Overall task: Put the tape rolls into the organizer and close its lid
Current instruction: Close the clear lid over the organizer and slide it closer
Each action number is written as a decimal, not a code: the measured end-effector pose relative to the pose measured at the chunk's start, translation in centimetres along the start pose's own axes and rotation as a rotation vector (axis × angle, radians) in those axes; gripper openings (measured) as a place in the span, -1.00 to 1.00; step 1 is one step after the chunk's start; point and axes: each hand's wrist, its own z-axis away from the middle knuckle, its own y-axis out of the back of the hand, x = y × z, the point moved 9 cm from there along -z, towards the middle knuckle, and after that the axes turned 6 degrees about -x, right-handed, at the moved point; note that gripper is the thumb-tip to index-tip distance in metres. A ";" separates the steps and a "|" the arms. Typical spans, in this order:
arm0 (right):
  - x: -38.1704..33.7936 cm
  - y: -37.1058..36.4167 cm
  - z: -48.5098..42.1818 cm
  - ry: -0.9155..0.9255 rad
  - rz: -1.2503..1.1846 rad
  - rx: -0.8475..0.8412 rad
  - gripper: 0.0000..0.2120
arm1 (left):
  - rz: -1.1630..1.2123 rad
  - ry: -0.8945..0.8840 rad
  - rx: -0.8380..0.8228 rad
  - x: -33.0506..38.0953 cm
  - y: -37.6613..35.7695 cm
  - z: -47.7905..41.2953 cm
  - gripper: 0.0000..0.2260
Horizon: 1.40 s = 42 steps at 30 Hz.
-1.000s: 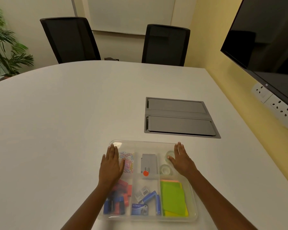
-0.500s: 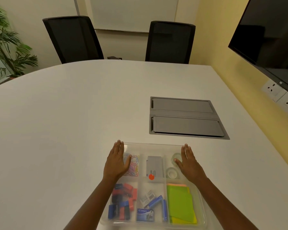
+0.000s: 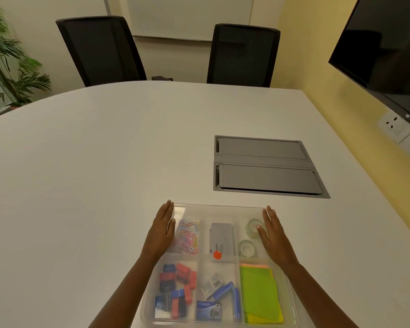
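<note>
A clear plastic organizer [image 3: 219,207] with several compartments lies on the white table near me, with its transparent lid lying over it. Two clear tape rolls, one [image 3: 252,225] behind the other [image 3: 246,247], sit in its far right compartment. My left hand [image 3: 161,229] lies flat on the far left part of the lid, fingers straight and together. My right hand [image 3: 273,235] lies flat on the far right part, beside the tape rolls. Neither hand holds anything.
Other compartments hold coloured paper clips [image 3: 188,235], a grey box [image 3: 220,237], erasers [image 3: 175,287], staple boxes [image 3: 219,294] and green sticky notes [image 3: 260,294]. A grey cable hatch [image 3: 265,166] is set in the table beyond. Two black chairs [image 3: 242,53] stand at the far edge.
Both hands slid outward toward the organizer's left and right edges, staying flat on the lid. The view shifted slightly.
</note>
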 end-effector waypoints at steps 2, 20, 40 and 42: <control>0.2 0.3 0.2 -0.012 -0.022 0.041 -0.51 | -0.012 0.007 -0.003 0.0 -0.1 0.1 -0.58; 0.9 -0.7 10.5 -0.164 -0.168 0.119 -0.56 | 0.103 0.235 -0.025 -1.4 -0.6 10.2 -0.54; 0.8 -3.0 15.1 -0.219 0.099 0.251 -0.43 | 0.282 0.387 0.167 -0.7 0.4 16.7 -0.73; 0.7 -3.1 14.5 -0.195 0.193 0.264 -0.38 | 0.252 0.392 0.150 -0.6 0.5 16.3 -0.72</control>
